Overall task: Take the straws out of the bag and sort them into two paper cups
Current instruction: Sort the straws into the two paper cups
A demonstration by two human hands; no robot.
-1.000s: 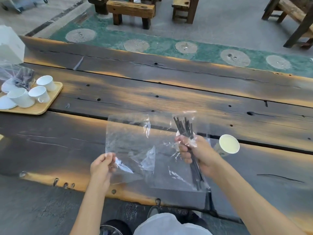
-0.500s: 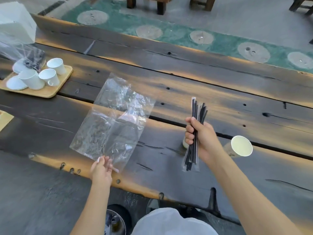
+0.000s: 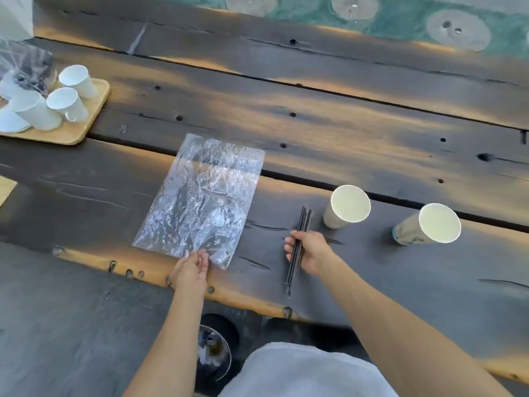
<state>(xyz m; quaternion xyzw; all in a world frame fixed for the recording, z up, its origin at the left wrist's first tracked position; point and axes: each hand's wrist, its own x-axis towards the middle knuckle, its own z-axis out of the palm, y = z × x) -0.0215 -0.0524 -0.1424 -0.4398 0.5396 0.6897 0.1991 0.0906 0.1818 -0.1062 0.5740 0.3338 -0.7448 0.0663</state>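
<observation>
A clear plastic bag [image 3: 203,196] lies flat on the dark wooden table [image 3: 315,133], and it looks empty. My left hand [image 3: 191,267] rests on the bag's near edge with its fingertips touching the plastic. My right hand [image 3: 310,250] is closed around a bundle of black straws [image 3: 297,247], held low over the table just right of the bag. Two paper cups stand upright to the right of the straws: the nearer cup [image 3: 346,207] and the farther-right cup [image 3: 429,224]. Both look empty.
A wooden tray [image 3: 86,124] at the far left carries several white cups and a crumpled plastic wrap. The table's near edge runs just behind my hands. A dark round container [image 3: 217,351] sits on the floor below, beside my lap.
The bag went from held up to lying flat on the table. My right hand, with the straws out of the bag, lowered toward the tabletop. A second paper cup came into view.
</observation>
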